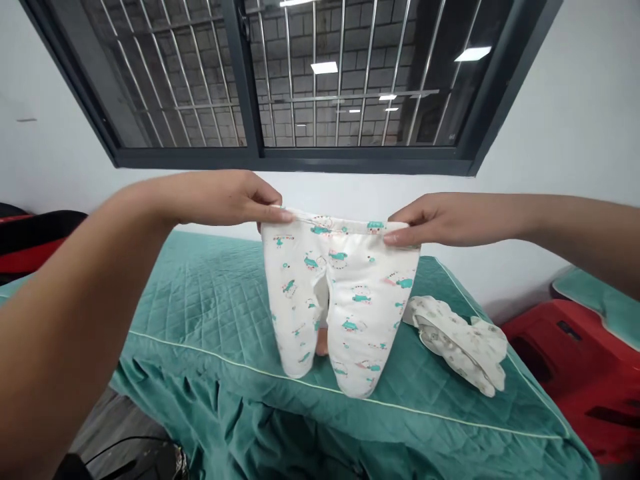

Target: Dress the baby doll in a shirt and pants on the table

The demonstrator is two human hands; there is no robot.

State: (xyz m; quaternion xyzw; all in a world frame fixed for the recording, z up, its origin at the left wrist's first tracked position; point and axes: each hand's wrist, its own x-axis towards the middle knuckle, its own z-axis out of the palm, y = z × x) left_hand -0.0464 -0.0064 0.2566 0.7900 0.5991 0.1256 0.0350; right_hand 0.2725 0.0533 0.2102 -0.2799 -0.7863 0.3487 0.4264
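Note:
A pair of small white baby pants (pixel 367 293) with green and pink prints hangs upright between my hands, its legs pointing down. My left hand (pixel 250 200) pinches one end of the waistband. The other end is gripped by my right hand (pixel 420 220), thumb in front and fingers partly hidden behind the cloth. Through the gap between the pant legs shows a small skin-toned patch (pixel 323 341); I cannot make out what it belongs to. To the right lies another piece of white patterned clothing (pixel 460 340), bunched up on the green quilted cover.
The green quilted cover (pixel 210 300) spreads under the clothes and drapes at the front. A red plastic chair (pixel 565 367) stands at the right, and black-and-red objects (pixel 40 233) at the left. Behind is a barred window (pixel 320 87). A cable (pixel 130 439) runs over the floor at lower left.

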